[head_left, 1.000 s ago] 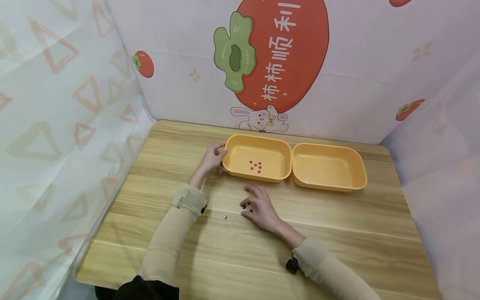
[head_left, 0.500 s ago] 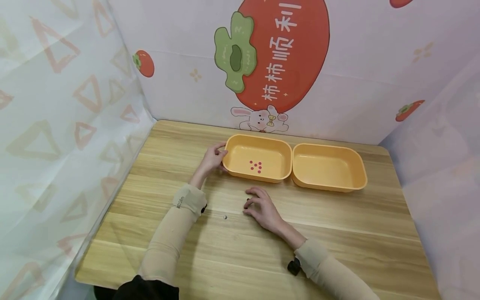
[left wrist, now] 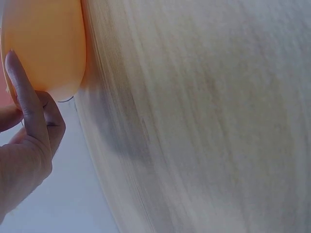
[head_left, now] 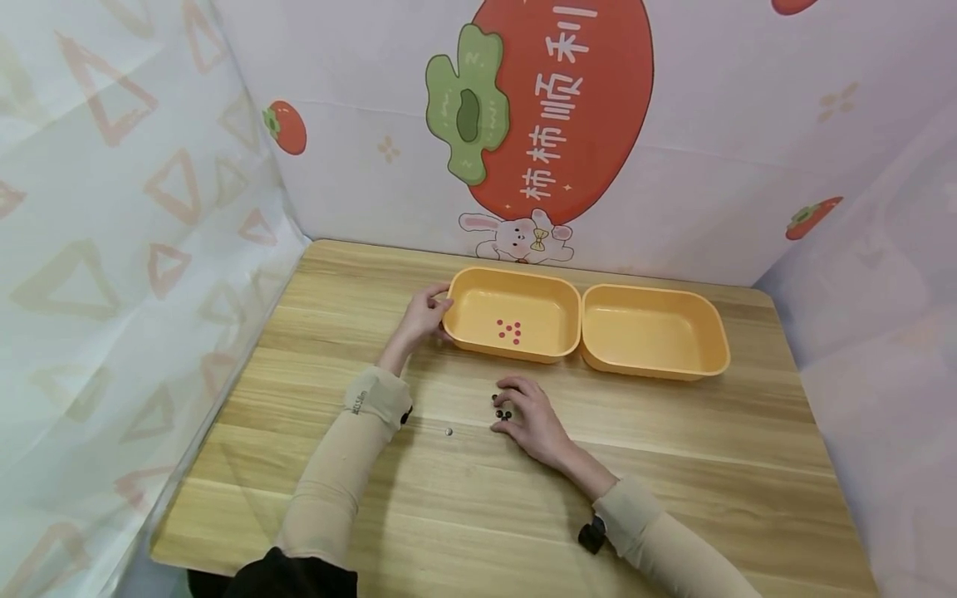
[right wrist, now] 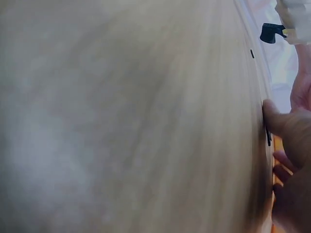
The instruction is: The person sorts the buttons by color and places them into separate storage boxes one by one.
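My left hand (head_left: 424, 318) holds the left end of a yellow-orange plastic basin (head_left: 564, 320), thumb at the rim and fingers along the outer wall (left wrist: 48, 48). Several small pink-red discs (head_left: 509, 328) lie on its floor. My right hand (head_left: 537, 422) is low over the wooden table, thumb and fingers bent and spread apart around a few small glossy black discs (head_left: 499, 414). Another black disc (head_left: 494, 397) sits by the index fingertip. In the right wrist view the thumb (right wrist: 273, 116) reaches the tabletop beside a thin black disc edge (right wrist: 268, 138).
A second yellow-orange basin (head_left: 654, 328) stands right beside the first, with nothing seen inside it. One small silvery disc (head_left: 449, 431) lies on the table (head_left: 314, 282) between my forearms. A printed cloth wall (head_left: 359, 183) rises behind the table's far edge.
My right hand has shifted slightly right and toward me. The black discs, mostly covered half a second ago, show again between thumb and fingers, farther right than before. My left hand stays on the basin.
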The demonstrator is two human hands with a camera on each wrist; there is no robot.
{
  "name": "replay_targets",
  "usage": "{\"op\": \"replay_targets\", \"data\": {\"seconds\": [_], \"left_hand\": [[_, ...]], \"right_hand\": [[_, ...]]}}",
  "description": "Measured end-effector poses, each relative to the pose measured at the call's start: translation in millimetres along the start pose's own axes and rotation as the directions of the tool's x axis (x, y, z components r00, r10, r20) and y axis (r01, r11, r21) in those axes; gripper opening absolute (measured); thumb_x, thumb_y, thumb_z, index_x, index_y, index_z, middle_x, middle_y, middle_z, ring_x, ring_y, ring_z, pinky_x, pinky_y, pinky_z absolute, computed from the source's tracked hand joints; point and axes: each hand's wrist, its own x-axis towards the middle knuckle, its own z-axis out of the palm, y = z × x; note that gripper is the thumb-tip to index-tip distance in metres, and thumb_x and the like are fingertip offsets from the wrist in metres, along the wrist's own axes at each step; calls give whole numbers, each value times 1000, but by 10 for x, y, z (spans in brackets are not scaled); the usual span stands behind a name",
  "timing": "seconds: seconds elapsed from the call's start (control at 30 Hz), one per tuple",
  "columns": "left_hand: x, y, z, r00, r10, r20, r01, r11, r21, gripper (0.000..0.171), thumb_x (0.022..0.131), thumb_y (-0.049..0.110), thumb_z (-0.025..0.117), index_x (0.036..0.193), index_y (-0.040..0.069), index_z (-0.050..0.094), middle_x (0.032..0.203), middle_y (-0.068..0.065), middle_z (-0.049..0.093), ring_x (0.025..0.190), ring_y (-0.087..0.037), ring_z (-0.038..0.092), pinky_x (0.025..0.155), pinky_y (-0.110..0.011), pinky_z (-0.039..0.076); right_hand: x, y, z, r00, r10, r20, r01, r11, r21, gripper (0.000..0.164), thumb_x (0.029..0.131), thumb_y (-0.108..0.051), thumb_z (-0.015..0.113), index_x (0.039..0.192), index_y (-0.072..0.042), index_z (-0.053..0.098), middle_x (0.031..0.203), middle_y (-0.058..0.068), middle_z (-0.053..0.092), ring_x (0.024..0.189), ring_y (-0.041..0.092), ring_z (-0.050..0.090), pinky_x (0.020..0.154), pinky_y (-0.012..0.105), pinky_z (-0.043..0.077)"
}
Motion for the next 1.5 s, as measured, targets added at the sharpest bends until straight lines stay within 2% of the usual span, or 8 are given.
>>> {"op": "replay_targets", "data": {"seconds": [0.13,0.2,0.3,0.6,0.93,1.37,1.5], "left_hand": [[4,3,-3,1000,0,-2,0,1000,-1,51,117,13,53,166,6,46,100,-19,56,56,-12,65,54,-29,70],[4,4,-2,1000,3,-6,-3,1000,-4,51,117,13,53,166,6,46,99,-19,56,56,-12,65,53,-29,70],[5,-1,2,1000,4,-10,-4,1000,-8,50,116,12,54,166,5,47,98,-19,56,54,-13,65,52,-30,70],[9,-16,17,1000,-14,-27,14,1000,1,49,116,14,55,165,7,49,97,-16,55,55,-13,64,53,-31,71],[7,-13,19,999,-23,-26,23,1000,-1,49,116,14,55,165,8,49,100,-17,57,57,-14,65,55,-33,72],[11,4,25,1000,-18,-21,18,1000,0,50,116,13,54,165,6,48,99,-18,57,55,-13,66,55,-35,72],[5,4,23,1000,-22,-13,22,1000,6,51,117,15,54,167,7,46,102,-19,58,58,-14,67,58,-35,73]], "right_hand": [[-17,7,-22,997,32,-70,-40,993,-111,31,79,-16,99,100,-10,77,105,6,72,106,28,64,95,47,52],[-18,6,-28,996,43,-72,-51,992,-118,27,81,-17,97,97,-11,76,97,3,71,97,24,63,87,40,48],[-22,4,-28,997,48,-54,-53,993,-105,21,85,-14,95,93,-13,75,91,1,71,90,20,61,81,33,42],[-28,12,-21,999,13,-49,-18,996,-87,20,85,-11,93,91,-14,75,88,0,70,88,18,60,79,29,36],[-34,26,-32,999,-26,-25,24,995,-93,15,89,-9,90,92,-13,76,87,-1,73,86,18,62,79,30,38],[-49,63,-57,999,-20,-25,17,995,-96,22,87,-11,92,92,-14,70,87,-1,68,86,17,61,80,27,39],[-57,56,-77,1000,-4,-27,2,998,-64,21,88,-11,91,93,-13,70,87,0,70,86,17,61,80,28,40]]}}
